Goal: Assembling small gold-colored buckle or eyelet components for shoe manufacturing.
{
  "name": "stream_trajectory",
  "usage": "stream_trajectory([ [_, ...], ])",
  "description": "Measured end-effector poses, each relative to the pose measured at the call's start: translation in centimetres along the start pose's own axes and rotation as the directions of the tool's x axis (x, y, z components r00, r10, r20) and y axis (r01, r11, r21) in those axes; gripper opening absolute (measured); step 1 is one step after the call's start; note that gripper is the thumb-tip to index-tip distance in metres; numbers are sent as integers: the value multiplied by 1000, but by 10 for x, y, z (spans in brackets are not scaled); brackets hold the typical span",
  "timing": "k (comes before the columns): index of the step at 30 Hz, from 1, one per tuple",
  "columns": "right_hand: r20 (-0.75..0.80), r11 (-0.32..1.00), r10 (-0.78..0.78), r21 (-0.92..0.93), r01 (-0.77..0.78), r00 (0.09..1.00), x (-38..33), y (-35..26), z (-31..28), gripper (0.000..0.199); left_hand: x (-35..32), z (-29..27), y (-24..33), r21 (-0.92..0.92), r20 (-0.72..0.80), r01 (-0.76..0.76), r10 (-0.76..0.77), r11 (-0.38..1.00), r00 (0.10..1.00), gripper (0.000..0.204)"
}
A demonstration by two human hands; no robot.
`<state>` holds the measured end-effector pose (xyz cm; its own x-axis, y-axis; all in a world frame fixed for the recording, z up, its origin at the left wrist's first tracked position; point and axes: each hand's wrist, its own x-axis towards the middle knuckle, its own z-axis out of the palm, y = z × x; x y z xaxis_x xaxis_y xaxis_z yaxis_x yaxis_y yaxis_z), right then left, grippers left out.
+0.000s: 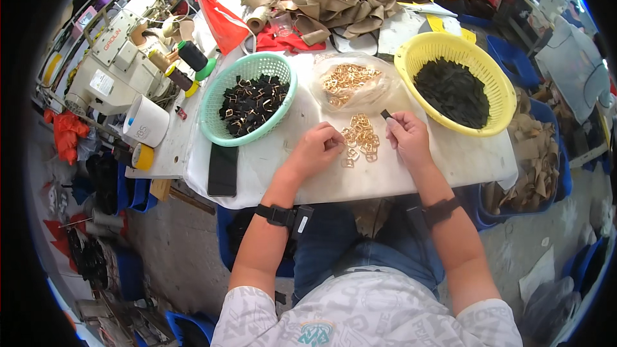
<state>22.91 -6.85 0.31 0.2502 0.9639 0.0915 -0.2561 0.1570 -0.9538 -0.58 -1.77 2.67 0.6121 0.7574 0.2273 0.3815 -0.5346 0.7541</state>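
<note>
At nine o'clock from the loose gold buckles (364,137), the left hand (315,150) curls its fingers at the pile's edge; whether they hold one, I cannot tell. The buckles overlap, so two might come up hooked together. At three o'clock, the right hand (410,137) pinches a short black strip (385,114) between thumb and finger; a slack pinch could drop it. Buckles look shiny, squarish and open-centred; the strip, flat and dull.

Left basket (209,114), buckles (362,131) before bag (387,93), right basket (501,95)
</note>
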Motion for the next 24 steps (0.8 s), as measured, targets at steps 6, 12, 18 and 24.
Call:
stream_trajectory([
  [6,-14,995,22,98,-20,1000,6,7,-8,7,2,-4,5,-4,55,95,-95,995,994,14],
  [12,34,999,38,-1,-38,999,-9,-4,8,9,2,10,7,-575,-74,317,-434,754,898,9],
  [18,112,998,57,35,-61,992,-32,-7,36,18,-3,42,27,-924,-27,192,-558,331,830,11],
  [24,53,996,57,-64,-54,997,-41,-8,38,17,-8,38,28,-938,-18,189,-587,290,810,11],
])
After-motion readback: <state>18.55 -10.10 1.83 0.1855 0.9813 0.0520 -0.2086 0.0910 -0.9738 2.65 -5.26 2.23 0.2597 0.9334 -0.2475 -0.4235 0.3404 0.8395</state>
